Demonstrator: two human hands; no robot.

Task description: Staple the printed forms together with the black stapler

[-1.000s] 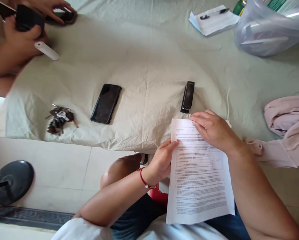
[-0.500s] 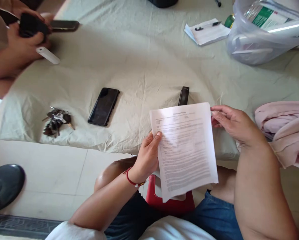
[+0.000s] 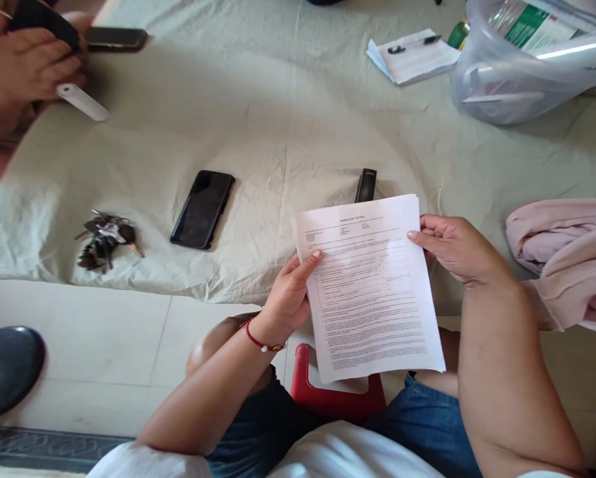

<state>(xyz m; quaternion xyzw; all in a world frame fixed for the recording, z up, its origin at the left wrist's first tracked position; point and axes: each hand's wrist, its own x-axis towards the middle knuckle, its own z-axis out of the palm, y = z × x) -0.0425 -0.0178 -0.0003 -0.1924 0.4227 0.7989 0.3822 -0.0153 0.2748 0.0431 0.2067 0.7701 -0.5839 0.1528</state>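
Note:
A small stack of printed paper sheets (image 3: 367,299) is held up over my lap, at the table's near edge. The heading on its top page reads "Overleaf Notes". My left hand (image 3: 292,285) pinches the left edge, thumb on the front and fingers behind. At the upper right edge, my right hand (image 3: 447,245) grips the sheets with its thumb on top. Just beyond the top of the paper lies a black stapler-like object (image 3: 366,184), partly hidden by the sheets.
On the cloth-covered table (image 3: 258,106) lie a phone (image 3: 202,209), a bunch of keys (image 3: 108,240), a notepad with a pen (image 3: 411,56) and a clear plastic bag (image 3: 507,93). Pink fabric (image 3: 567,259) sits at right. Another person's hands (image 3: 33,66) hold a dark object. Below is a red stool (image 3: 312,392).
My right hand has closed on the right edge of the sheets, where its fingers were only at the corner before. The stack has tilted slightly and its print reads more clearly.

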